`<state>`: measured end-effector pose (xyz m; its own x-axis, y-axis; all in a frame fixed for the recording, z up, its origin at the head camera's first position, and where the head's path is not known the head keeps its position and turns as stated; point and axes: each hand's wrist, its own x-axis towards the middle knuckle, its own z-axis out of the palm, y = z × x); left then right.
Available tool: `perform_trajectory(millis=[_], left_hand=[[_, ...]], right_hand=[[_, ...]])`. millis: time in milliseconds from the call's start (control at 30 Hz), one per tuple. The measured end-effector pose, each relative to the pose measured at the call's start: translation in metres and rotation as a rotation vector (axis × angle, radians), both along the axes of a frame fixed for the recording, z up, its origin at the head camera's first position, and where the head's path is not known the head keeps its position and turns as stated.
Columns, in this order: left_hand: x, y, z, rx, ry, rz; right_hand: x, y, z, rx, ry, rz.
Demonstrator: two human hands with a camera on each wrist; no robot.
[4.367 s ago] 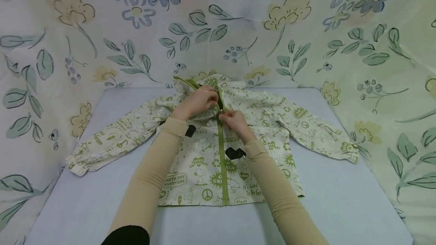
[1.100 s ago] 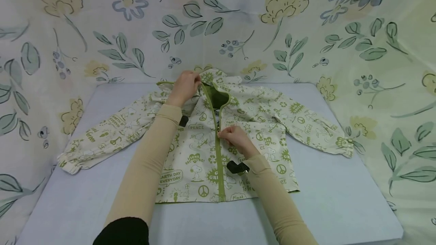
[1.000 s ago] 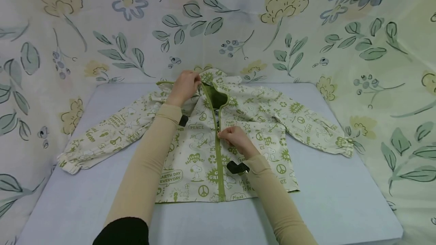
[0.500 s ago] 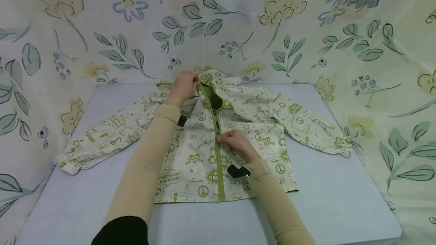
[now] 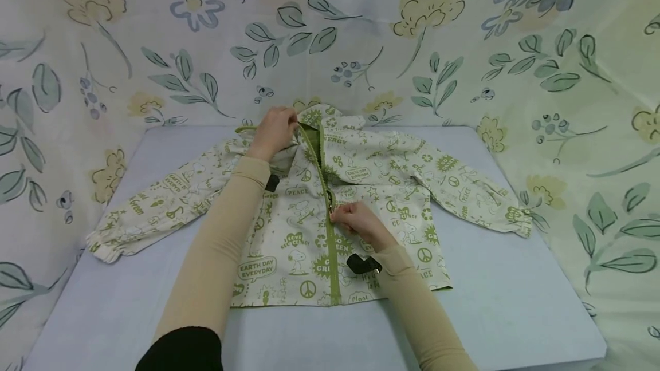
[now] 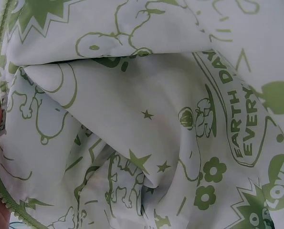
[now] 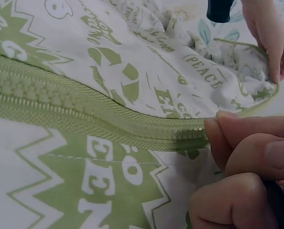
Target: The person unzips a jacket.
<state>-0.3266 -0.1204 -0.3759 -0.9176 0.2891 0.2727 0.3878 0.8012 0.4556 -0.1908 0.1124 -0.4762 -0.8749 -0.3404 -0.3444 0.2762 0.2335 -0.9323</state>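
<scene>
A cream jacket point(image 5: 299, 193) with green cartoon and slogan prints lies front up, its sleeves spread to both sides. Down its middle runs a green zipper point(image 5: 334, 273), joined at the bottom and parted toward the collar, where dark green lining point(image 5: 311, 135) shows. My left hand point(image 5: 273, 133) pinches the top of the left front edge by the collar. Lower down, my right hand point(image 5: 360, 222) pinches the zipper pull at the bottom of the parted stretch. In the right wrist view its fingertips point(image 7: 223, 131) cover the pull; joined teeth point(image 7: 84, 107) run away from them.
A white table point(image 5: 495, 308) lies under the jacket. Behind it and along both sides hangs a floral cloth point(image 5: 361, 33). Black straps point(image 5: 362, 264) sit at both wrists.
Since the earliest frame, my left hand has drawn the collar edge up and left. My right hand has moved down with the pull, lengthening the parted stretch. Lately the gap at the neck has narrowed.
</scene>
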Motion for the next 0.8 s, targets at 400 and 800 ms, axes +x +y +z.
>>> perform_trajectory(millis=[400,800], left_hand=[[-0.004,-0.005,-0.004,-0.008,0.018,0.024],[-0.001,-0.006,-0.006,-0.02,0.049,0.02]], right_hand=[[0.01,0.002,0.0,-0.006,-0.009,0.053],[0.02,0.004,-0.008,-0.026,-0.049,0.051]])
